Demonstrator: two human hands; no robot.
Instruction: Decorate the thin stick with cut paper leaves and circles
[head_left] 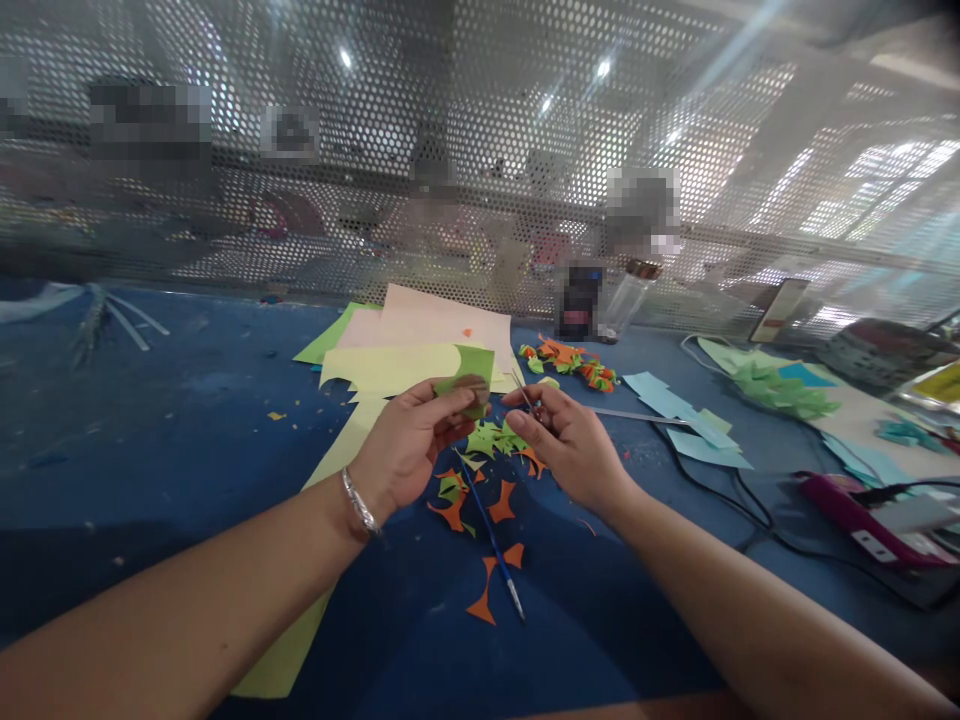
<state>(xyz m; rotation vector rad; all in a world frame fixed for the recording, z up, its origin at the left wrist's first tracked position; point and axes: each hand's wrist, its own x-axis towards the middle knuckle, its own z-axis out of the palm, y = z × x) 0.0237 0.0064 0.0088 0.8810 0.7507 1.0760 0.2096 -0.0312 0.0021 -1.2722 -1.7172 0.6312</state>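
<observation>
Between the thumb and fingers of my left hand [416, 430] is a small piece of green paper [480, 368], held up over the table. My right hand [566, 440] grips a pair of scissors [523, 388], whose thin blades point up and left, apart from the green paper. My fingers hide most of the scissor handles. Below both hands lie green paper scraps [491, 440] and orange paper scraps [502, 500] with curved cut edges. A blue pen-like stick [491, 530] with a pale tip lies among them.
Large paper sheets [450, 320] are stacked ahead, and a pale yellow strip [285, 640] runs under my left forearm. Curled orange and green pieces [566, 358] sit farther back. At right are light blue papers [667, 400], black cables [720, 500] and a purple power strip [862, 520]. A perforated metal screen [480, 230] stands behind.
</observation>
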